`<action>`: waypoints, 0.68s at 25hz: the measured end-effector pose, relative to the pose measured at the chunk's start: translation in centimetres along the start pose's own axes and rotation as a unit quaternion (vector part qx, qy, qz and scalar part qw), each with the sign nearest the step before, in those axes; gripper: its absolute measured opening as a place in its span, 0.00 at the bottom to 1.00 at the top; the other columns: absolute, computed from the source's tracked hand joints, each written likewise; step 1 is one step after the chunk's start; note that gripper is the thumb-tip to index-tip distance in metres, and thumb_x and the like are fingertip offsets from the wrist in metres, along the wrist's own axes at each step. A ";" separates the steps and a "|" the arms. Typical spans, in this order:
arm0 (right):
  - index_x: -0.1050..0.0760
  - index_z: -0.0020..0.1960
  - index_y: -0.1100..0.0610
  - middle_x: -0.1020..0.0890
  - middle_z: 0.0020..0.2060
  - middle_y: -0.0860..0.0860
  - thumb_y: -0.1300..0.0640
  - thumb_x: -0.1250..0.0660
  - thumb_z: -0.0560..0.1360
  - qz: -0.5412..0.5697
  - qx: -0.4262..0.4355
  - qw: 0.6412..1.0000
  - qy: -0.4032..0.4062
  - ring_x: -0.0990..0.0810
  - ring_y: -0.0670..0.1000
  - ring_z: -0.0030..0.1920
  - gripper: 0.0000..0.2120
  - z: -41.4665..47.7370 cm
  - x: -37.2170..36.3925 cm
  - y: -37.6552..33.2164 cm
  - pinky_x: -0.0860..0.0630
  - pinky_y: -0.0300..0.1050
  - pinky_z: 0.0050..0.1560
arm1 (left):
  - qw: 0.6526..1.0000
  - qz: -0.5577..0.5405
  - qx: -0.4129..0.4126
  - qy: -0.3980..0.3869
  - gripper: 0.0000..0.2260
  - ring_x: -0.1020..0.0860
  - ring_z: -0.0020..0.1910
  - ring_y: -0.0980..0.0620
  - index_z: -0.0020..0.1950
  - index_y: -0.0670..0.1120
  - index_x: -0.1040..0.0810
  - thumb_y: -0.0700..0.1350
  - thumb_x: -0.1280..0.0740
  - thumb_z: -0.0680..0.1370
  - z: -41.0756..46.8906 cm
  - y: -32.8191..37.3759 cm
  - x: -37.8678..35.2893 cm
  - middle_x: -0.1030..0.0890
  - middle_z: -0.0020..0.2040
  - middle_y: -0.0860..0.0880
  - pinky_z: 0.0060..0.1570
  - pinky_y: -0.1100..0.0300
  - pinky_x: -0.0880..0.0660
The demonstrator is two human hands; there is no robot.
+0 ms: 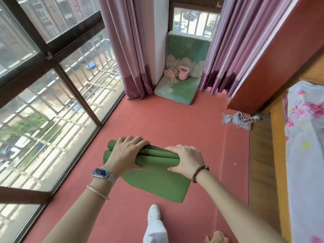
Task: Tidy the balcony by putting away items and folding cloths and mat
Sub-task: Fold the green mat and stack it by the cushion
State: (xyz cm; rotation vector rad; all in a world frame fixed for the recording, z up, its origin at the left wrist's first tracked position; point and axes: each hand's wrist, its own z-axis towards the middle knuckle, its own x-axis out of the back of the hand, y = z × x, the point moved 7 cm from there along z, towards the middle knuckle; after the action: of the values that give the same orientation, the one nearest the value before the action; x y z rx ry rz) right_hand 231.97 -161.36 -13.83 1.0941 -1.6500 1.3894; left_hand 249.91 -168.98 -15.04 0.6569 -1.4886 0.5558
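Note:
A green mat lies on the red floor in the middle of the view, its far part rolled or folded into a thick bundle and its near part still flat. My left hand grips the left end of the bundle, fingers curled over the top. My right hand clamps the right end, thumb underneath. A tangle of grey string or yarn lies at the right by the wooden edge. A pink pot and a crumpled beige cloth sit in the far corner.
Large barred windows run along the left. Purple curtains hang at the far end beside a worn green cushion. A red wooden wall and a floral bedsheet are at right. My white-clad leg is near the bottom.

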 end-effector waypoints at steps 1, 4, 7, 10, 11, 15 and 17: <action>0.29 0.65 0.37 0.20 0.54 0.42 0.41 0.27 0.66 0.002 -0.007 1.000 -0.003 0.23 0.47 0.57 0.29 1.3 0.1 0.1 0.32 0.42 0.57 | 1.000 -0.007 -0.001 0.007 0.35 0.23 0.49 0.49 0.61 0.60 0.28 0.62 0.25 0.55 1.1 -1.0 0.0 0.23 0.52 0.57 0.50 0.51 0.28; 0.30 0.67 0.37 0.21 0.57 0.42 0.42 0.26 0.67 0.011 -0.035 0.999 0.002 0.24 0.48 0.57 0.30 4.9 0.8 1.2 0.33 0.43 0.58 | 0.999 -0.012 -0.004 0.035 0.33 0.22 0.47 0.49 0.59 0.60 0.26 0.57 0.24 0.56 4.9 -2.8 0.4 0.22 0.51 0.57 0.49 0.51 0.29; 0.30 0.67 0.37 0.21 0.58 0.42 0.44 0.25 0.66 0.004 -0.056 0.998 0.038 0.24 0.48 0.57 0.31 7.4 1.6 2.9 0.34 0.44 0.59 | 0.997 -0.014 -0.006 0.075 0.28 0.23 0.46 0.48 0.58 0.59 0.24 0.52 0.25 0.58 8.1 -3.4 1.0 0.22 0.50 0.57 0.48 0.51 0.30; 0.28 0.66 0.39 0.20 0.58 0.42 0.45 0.23 0.64 -0.016 -0.068 0.995 0.072 0.23 0.48 0.56 0.32 9.9 2.7 4.7 0.33 0.45 0.60 | 0.995 -0.023 -0.007 0.101 0.27 0.24 0.47 0.48 0.58 0.58 0.22 0.50 0.25 0.59 11.6 -4.0 0.9 0.22 0.50 0.56 0.50 0.51 0.33; 0.28 0.66 0.39 0.20 0.57 0.42 0.45 0.22 0.64 -0.025 -0.070 0.994 0.081 0.22 0.48 0.56 0.32 10.9 3.2 5.4 0.33 0.45 0.60 | 0.994 -0.030 -0.006 0.108 0.27 0.24 0.47 0.48 0.58 0.57 0.22 0.49 0.25 0.59 13.0 -4.3 0.9 0.22 0.50 0.56 0.51 0.51 0.33; 0.27 0.66 0.40 0.19 0.57 0.42 0.45 0.22 0.62 -0.035 -0.086 0.991 0.095 0.22 0.48 0.56 0.34 15.7 5.1 8.8 0.33 0.45 0.60 | 0.992 -0.032 -0.015 0.120 0.26 0.24 0.47 0.48 0.58 0.57 0.21 0.48 0.26 0.60 19.6 -5.2 1.1 0.22 0.50 0.56 0.52 0.51 0.33; 0.28 0.67 0.40 0.20 0.57 0.42 0.45 0.22 0.63 -0.026 -0.091 0.991 0.092 0.22 0.48 0.57 0.34 18.7 6.3 10.9 0.34 0.45 0.60 | 0.993 -0.030 -0.021 0.115 0.26 0.24 0.47 0.48 0.59 0.57 0.21 0.49 0.26 0.61 23.7 -5.8 1.1 0.22 0.50 0.56 0.52 0.51 0.33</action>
State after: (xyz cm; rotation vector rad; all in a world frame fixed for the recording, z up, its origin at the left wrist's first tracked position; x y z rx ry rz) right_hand 219.50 -180.04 -15.56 0.8717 -1.5697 1.2409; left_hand 237.02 -189.73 -14.95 0.5825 -1.2581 0.5322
